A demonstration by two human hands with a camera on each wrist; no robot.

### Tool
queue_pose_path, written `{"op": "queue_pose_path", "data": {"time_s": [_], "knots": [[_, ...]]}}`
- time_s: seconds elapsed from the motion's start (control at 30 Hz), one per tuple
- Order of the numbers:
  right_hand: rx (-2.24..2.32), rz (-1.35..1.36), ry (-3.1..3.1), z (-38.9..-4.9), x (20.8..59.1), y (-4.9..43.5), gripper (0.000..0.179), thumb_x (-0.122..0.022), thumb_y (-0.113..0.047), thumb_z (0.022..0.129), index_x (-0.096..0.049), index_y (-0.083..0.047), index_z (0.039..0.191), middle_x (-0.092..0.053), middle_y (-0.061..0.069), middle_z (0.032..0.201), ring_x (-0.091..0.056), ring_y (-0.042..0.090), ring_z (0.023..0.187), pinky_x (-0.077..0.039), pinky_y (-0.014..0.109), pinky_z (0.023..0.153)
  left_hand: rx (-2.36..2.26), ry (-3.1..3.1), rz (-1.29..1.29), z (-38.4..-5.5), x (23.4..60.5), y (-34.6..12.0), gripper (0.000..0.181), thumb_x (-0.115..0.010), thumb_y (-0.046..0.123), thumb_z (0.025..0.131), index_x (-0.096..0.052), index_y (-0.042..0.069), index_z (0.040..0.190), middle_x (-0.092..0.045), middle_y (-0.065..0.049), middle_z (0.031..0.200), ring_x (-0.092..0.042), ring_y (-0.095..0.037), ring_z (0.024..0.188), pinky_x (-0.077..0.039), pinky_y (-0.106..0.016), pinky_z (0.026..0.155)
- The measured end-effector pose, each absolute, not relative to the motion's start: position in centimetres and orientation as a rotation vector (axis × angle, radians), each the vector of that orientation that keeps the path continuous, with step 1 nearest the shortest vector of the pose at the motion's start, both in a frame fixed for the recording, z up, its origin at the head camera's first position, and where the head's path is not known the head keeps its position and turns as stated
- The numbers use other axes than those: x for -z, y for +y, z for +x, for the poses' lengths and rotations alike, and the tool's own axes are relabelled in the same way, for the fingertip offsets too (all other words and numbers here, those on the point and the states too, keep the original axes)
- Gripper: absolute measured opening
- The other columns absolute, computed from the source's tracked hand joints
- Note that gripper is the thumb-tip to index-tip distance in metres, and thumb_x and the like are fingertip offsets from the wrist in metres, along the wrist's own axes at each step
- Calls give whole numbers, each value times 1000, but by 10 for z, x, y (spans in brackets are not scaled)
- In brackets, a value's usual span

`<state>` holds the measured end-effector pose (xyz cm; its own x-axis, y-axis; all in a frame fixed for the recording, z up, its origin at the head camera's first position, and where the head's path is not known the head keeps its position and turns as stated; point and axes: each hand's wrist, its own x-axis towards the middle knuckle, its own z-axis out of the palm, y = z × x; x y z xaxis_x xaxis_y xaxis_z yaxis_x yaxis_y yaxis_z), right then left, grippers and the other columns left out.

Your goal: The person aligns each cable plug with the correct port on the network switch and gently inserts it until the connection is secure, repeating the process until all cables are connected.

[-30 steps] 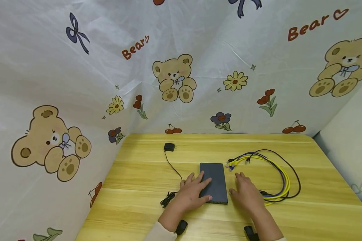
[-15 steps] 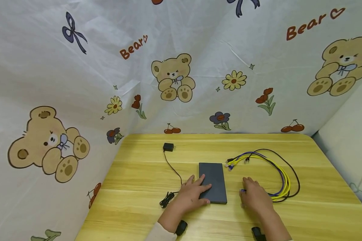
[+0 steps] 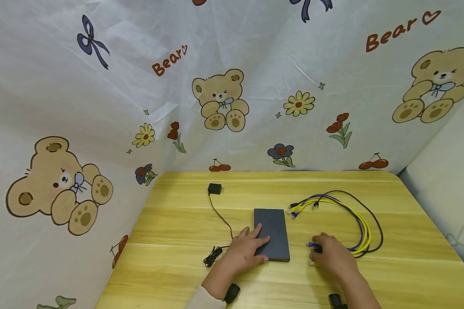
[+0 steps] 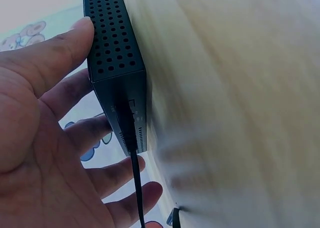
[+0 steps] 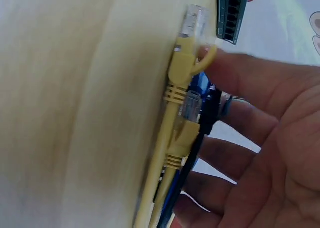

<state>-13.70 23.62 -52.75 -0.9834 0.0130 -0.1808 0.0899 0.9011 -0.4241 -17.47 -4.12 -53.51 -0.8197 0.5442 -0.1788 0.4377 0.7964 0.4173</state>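
A dark flat network switch [image 3: 274,231] lies on the table. My left hand [image 3: 244,252] rests on it with fingers spread. In the left wrist view the thumb [image 4: 75,40] lies along the edge of its perforated side, and a black power lead [image 4: 139,188] is plugged into the end. My right hand [image 3: 334,257] is at the near ends of a looped bundle of network cables [image 3: 367,236], fingers curled around several plugs. In the right wrist view a yellow network plug [image 5: 181,70] lies nearest the camera, with blue and black plugs partly hidden behind it at the fingertips.
A black power adapter [image 3: 215,189] lies at the back left, its cord running to a tied coil [image 3: 212,256] left of my left hand. The cables' far plugs [image 3: 294,210] lie right of the switch's back corner. A patterned curtain [image 3: 232,141] hangs behind the table.
My right hand has moved right, away from beside the switch, onto the near plugs of the cable bundle, and its fingers have drawn in. My left hand stays on the switch.
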Motion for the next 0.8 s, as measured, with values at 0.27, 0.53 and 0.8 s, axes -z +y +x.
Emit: {"op": "queue_pose_path", "data": {"time_s": [0.27, 0.53, 0.8], "knots": [[702, 81, 2933, -135, 527, 234, 22, -75, -21, 89, -77, -11, 108, -58, 28, 135, -44, 61, 125, -40, 69, 94, -487, 2699, 774, -173, 536, -43, 62, -66, 49, 90, -44, 43, 148, -19, 6, 165, -25, -35, 149, -34, -63, 107], [701, 29, 3010, -135, 530, 233, 24, -72, -24, 92, -76, -11, 112, -65, 20, 128, -45, 59, 125, -40, 69, 93, -469, 2700, 834, -172, 533, -44, 58, -67, 41, 92, -47, 40, 146, -22, 4, 164, -36, -27, 145, -40, -51, 108], [750, -23, 3102, -136, 528, 229, 21, -77, -25, 87, -78, -13, 105, -66, 18, 127, -47, 56, 126, -40, 70, 93, -432, 2726, 870, -170, 534, -44, 57, -70, 39, 90, -51, 39, 143, -28, 4, 162, -42, -24, 141, -43, -46, 105]]}}
